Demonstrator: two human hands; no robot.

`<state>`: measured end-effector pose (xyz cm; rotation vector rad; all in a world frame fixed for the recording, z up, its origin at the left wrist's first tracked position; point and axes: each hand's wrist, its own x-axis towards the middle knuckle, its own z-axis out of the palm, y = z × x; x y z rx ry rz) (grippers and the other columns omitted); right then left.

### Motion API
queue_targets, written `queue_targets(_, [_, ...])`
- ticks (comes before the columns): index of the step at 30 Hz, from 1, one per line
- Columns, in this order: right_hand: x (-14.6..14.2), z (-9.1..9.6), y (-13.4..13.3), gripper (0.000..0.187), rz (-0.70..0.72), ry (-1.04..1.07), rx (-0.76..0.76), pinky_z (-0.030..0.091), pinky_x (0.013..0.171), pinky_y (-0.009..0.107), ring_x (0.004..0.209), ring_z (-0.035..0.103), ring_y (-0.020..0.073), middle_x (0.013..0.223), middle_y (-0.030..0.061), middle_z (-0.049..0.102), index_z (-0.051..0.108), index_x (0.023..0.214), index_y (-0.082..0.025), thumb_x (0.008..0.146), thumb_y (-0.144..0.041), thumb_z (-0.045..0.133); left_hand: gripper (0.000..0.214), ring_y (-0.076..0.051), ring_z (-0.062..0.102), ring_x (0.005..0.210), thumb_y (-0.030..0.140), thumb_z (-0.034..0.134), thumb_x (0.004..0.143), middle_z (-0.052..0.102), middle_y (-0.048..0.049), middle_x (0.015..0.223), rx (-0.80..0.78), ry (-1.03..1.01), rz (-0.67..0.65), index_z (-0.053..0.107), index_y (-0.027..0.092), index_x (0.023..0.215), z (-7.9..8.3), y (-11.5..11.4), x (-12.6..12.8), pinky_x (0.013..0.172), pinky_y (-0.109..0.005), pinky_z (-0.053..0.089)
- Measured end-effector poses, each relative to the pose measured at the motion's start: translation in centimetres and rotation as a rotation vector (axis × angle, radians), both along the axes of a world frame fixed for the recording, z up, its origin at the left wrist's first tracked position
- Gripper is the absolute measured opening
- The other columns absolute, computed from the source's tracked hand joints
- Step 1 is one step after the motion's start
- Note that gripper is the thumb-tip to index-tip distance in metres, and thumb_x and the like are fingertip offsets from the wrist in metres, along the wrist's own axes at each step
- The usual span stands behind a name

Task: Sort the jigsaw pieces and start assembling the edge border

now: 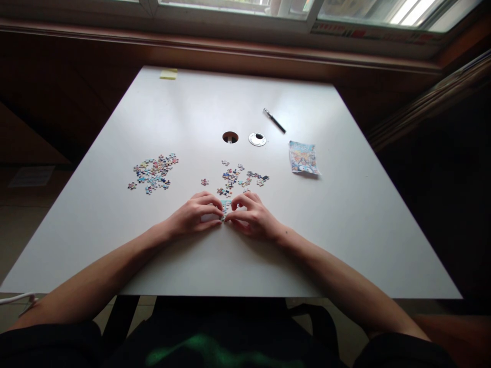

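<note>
Small jigsaw puzzle pieces [226, 204], light blue in part, lie between my two hands near the middle of the table. My left hand [199, 212] comes in from the left, its fingertips pinched at a small puzzle piece [223, 219]. From the other side my right hand [251, 214] closes thumb and finger on the same spot. The fingers partly cover the pieces there. Just beyond my hands lies a loose pile of puzzle pieces [230, 178], with a single pinkish piece [204, 182] to its left.
A larger pile of pieces [155, 173] spreads at left on the white table [184, 117]. Farther back are a round hole [230, 137], its metal cover [257, 139] and a black pen [274, 120]. A printed picture sheet [304, 157] lies right; a yellow sticky note [169, 74] marks the far edge.
</note>
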<state>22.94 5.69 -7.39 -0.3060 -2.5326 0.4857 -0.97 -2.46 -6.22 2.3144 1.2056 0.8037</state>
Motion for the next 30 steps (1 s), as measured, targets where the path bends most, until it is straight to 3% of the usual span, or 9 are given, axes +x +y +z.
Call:
queue_targets(15, [0.13, -0.47, 0.24, 0.031, 0.001, -0.043, 0.007, 0.040, 0.088, 0.039, 0.097, 0.049, 0.0209, 0.103, 0.0047, 0.060, 0.074, 0.099, -0.031, 0.081, -0.008, 0.065, 0.012, -0.021, 0.062, 0.103, 0.024, 0.067, 0.090, 0.071, -0.0067, 0.104, 0.002, 0.003, 0.007, 0.074, 0.023, 0.100, 0.04, 0.00, 0.02, 0.099, -0.038, 0.049])
queue_targets(30, [0.18, 0.16, 0.26, 0.029, -0.006, -0.080, 0.096, 0.037, 0.086, 0.039, 0.096, 0.049, 0.0215, 0.101, 0.0047, 0.061, 0.074, 0.100, -0.031, 0.084, -0.009, 0.062, 0.012, -0.021, 0.061, 0.104, 0.023, 0.066, 0.090, 0.071, -0.0063, 0.105, 0.003, 0.000, 0.002, 0.073, 0.023, 0.100, 0.07, 0.04, 0.10, 0.100, -0.039, 0.048])
